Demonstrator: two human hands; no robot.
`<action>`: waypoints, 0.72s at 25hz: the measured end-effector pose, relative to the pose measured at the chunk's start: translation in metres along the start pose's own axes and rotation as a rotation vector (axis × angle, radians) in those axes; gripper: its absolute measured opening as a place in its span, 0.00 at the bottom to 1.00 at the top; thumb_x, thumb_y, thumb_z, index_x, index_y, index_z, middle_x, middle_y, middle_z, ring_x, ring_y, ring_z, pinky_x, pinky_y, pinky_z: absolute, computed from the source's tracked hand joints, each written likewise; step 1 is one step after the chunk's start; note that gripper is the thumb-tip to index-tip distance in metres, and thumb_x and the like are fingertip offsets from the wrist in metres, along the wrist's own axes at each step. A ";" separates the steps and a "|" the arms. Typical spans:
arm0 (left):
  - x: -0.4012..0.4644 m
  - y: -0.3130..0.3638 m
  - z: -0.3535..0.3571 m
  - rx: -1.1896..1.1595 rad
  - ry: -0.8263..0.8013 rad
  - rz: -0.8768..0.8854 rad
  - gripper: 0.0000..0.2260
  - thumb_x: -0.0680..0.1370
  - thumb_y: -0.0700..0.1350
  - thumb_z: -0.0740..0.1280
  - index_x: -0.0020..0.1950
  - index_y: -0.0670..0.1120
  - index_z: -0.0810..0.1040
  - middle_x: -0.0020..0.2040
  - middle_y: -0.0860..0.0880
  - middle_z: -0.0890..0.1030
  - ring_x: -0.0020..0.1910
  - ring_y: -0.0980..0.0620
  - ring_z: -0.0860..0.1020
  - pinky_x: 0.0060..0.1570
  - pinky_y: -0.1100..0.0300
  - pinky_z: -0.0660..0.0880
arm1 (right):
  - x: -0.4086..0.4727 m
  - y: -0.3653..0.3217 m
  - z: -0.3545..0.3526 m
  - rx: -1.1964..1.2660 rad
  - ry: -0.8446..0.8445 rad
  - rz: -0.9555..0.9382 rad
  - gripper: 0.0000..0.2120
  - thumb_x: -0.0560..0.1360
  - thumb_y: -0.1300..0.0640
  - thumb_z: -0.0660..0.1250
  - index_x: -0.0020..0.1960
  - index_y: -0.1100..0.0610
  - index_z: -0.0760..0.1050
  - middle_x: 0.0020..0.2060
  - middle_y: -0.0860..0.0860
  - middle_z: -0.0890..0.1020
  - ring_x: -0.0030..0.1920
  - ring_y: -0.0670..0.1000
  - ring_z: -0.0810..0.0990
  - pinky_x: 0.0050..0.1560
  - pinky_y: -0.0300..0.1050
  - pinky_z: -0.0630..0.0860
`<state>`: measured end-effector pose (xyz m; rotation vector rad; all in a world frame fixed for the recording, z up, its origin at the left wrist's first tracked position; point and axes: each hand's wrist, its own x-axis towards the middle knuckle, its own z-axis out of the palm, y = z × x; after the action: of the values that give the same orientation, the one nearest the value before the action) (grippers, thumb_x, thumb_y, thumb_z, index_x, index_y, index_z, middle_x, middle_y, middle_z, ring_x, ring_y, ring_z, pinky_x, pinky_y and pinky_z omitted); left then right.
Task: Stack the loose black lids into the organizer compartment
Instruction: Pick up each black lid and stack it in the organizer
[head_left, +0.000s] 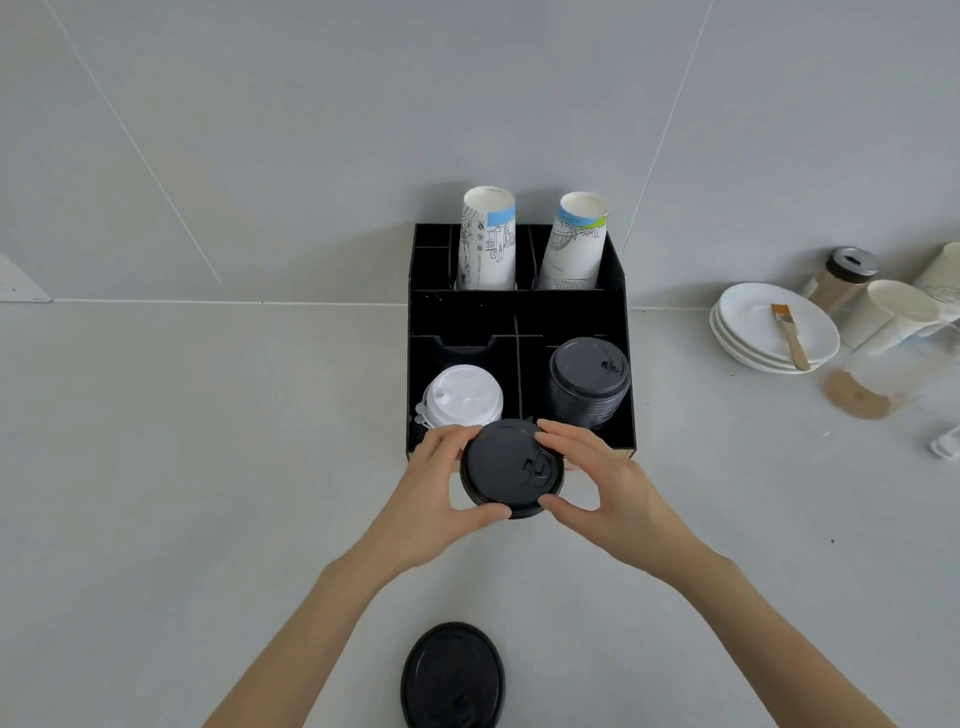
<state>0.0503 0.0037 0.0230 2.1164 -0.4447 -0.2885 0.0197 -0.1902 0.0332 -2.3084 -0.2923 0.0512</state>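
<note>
A small stack of black lids (506, 467) is held between my two hands just in front of the black organizer (519, 317). My left hand (434, 493) grips its left edge and my right hand (602, 483) grips its right edge. Inside the organizer's front right compartment stands a tall stack of black lids (589, 382). White lids (462, 397) fill the front left compartment. Another loose black lid (453, 675) lies on the counter near the bottom edge of the view, between my forearms.
Two stacks of paper cups (488, 239) stand upright in the organizer's back compartments. To the right are stacked white plates (769, 332) with a brush (789, 335), a shaker jar (844, 278), lying cups (893, 312) and spilled brown powder (857, 400). The wall rises right behind the organizer.
</note>
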 end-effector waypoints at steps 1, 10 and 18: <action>0.005 0.004 0.002 0.001 0.014 0.001 0.29 0.67 0.46 0.74 0.63 0.56 0.63 0.57 0.59 0.65 0.59 0.54 0.68 0.57 0.68 0.64 | 0.000 0.001 -0.003 0.004 0.028 0.003 0.25 0.71 0.60 0.69 0.66 0.53 0.65 0.65 0.42 0.66 0.64 0.41 0.66 0.57 0.17 0.59; 0.055 0.046 0.020 -0.007 0.094 0.013 0.30 0.68 0.44 0.73 0.66 0.48 0.63 0.58 0.55 0.63 0.58 0.57 0.64 0.55 0.68 0.62 | 0.014 0.017 -0.041 -0.019 0.193 0.052 0.24 0.71 0.60 0.68 0.65 0.54 0.67 0.65 0.44 0.68 0.65 0.44 0.67 0.65 0.30 0.62; 0.110 0.051 0.033 -0.013 0.075 -0.016 0.30 0.68 0.47 0.72 0.66 0.48 0.63 0.65 0.47 0.66 0.65 0.49 0.66 0.64 0.56 0.64 | 0.043 0.038 -0.068 -0.008 0.273 0.133 0.22 0.71 0.61 0.68 0.63 0.57 0.68 0.65 0.49 0.71 0.57 0.44 0.69 0.59 0.29 0.59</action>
<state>0.1279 -0.0938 0.0437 2.1116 -0.3809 -0.2196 0.0779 -0.2544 0.0543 -2.3059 0.0004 -0.1977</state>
